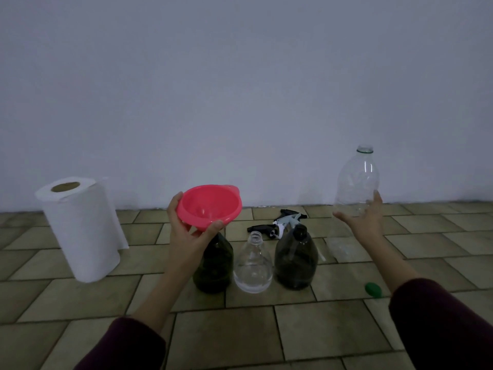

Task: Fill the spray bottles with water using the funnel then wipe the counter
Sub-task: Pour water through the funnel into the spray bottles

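Note:
My left hand [186, 231] grips the rim of a red funnel [209, 206], held just above a dark green spray bottle [213, 265]. Beside that bottle stand a clear spray bottle [253, 265] with an open neck and some water in it, and a dark spray bottle [296, 257]. My right hand [365, 220] holds a tall clear plastic bottle [357, 182] upright at its middle, with its cap off; its base stands on the counter. A roll of paper towel [80, 228] stands at the left.
Loose trigger spray heads [277, 225] lie behind the three bottles near the wall. A green cap [373, 289] lies on the tiled counter [240, 329] by my right forearm. A plain white wall rises behind the counter.

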